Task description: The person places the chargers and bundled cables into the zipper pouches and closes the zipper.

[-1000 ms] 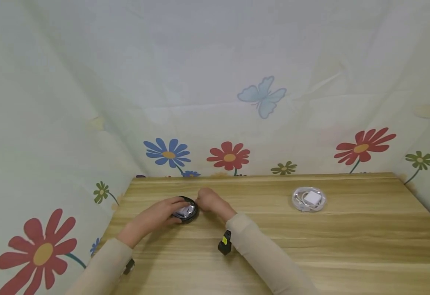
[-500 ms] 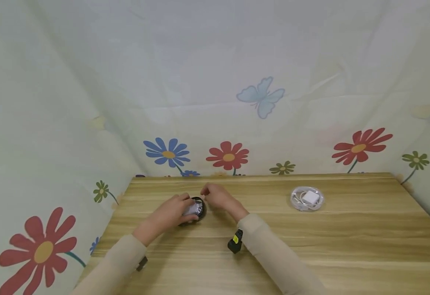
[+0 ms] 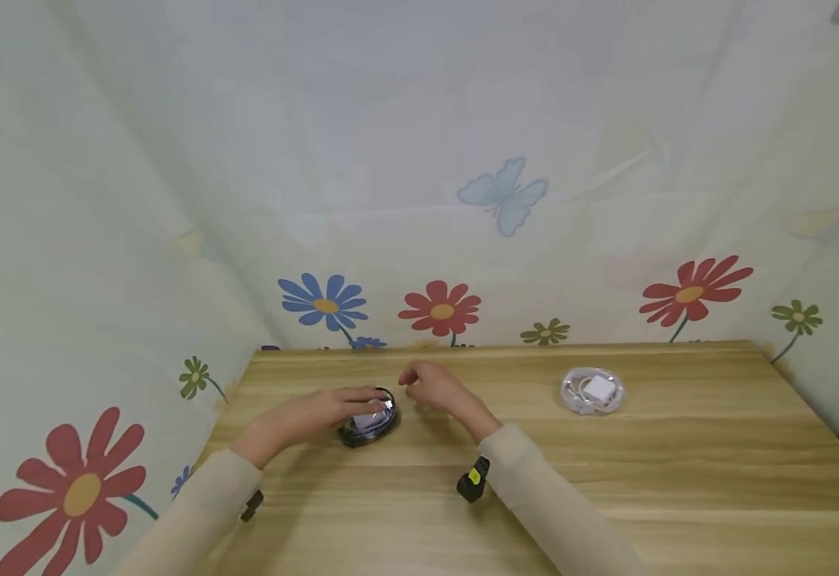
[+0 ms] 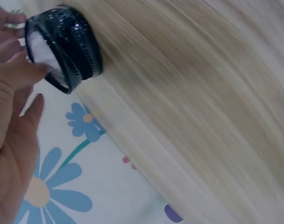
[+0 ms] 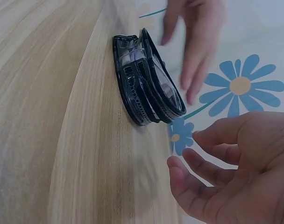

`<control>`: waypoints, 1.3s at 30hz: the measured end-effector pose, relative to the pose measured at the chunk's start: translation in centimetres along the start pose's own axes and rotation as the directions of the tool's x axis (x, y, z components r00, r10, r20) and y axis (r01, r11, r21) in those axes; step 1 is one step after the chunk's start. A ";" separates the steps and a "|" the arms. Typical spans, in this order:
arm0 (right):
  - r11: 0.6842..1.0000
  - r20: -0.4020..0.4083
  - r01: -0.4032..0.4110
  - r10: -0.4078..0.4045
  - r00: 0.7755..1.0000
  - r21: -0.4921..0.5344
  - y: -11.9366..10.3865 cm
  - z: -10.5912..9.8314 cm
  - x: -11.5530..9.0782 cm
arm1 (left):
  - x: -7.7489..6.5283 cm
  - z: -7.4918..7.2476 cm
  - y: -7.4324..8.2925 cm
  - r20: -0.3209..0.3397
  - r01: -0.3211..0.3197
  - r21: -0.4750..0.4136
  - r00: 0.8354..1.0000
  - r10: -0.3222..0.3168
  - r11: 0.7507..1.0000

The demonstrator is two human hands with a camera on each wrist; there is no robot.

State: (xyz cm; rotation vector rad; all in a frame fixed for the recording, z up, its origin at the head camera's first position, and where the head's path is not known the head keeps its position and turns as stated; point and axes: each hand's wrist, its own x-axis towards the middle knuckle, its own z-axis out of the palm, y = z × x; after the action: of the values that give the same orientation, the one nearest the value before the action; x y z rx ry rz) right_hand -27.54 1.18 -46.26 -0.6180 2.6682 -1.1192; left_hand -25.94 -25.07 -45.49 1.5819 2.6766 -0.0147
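A small round zip pouch (image 3: 369, 436) with clear panels and black trim sits on the wooden table at centre left. Something pale shows through its clear face. In the right wrist view the pouch (image 5: 146, 88) has its black zipper running round the side. Over the pouch lies my left hand (image 3: 318, 414), fingers extended across its top; in the left wrist view its fingertips are right at the clear face. Just right of the pouch is my right hand (image 3: 437, 386), apart from it. Its fingers are loosely bent with nothing between them, as the right wrist view confirms.
Farther right on the table (image 3: 678, 448) lies another round clear pouch (image 3: 592, 392) with pale trim, holding a white charger block (image 3: 600, 389) and a white cable. A flower-printed cloth wall (image 3: 390, 184) rises behind the table's back edge and along its sides.
My left hand gripped the pouch half a second ago; now its fingers are straightened over it. My right hand has drawn slightly right, away from the pouch's edge, and its fingers have loosened.
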 end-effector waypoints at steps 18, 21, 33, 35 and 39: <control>0.999 0.010 0.030 -0.030 0.999 -0.019 0.4 -1.3 -1.1 | 6.0 0.3 1.1 0.013 0.278 -0.141 0.960 -0.279 0.950; 0.996 0.036 0.022 -0.019 0.999 -0.084 0.8 -1.4 -1.6 | 6.4 0.9 2.3 -0.059 0.380 -0.195 0.916 -0.398 0.904; 0.967 0.039 0.038 -0.029 0.999 -0.251 2.0 -0.5 -2.9 | 6.9 2.5 4.6 -0.219 0.513 -0.258 0.794 -0.566 0.819; 0.957 -0.010 0.055 -0.061 0.998 -0.284 2.2 0.0 -2.7 | 6.8 2.6 4.8 -0.211 0.532 -0.238 0.788 -0.578 0.813; 0.948 -0.101 0.097 -0.133 0.986 -0.304 2.6 1.0 -2.5 | 6.5 2.9 5.1 -0.211 0.575 -0.142 0.778 -0.592 0.806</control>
State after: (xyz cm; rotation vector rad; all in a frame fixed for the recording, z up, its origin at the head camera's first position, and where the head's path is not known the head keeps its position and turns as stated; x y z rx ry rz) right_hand -25.82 3.30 -48.82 -0.7893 2.9697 -0.8056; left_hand -24.58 -16.97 -48.53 0.7025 3.2039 0.2753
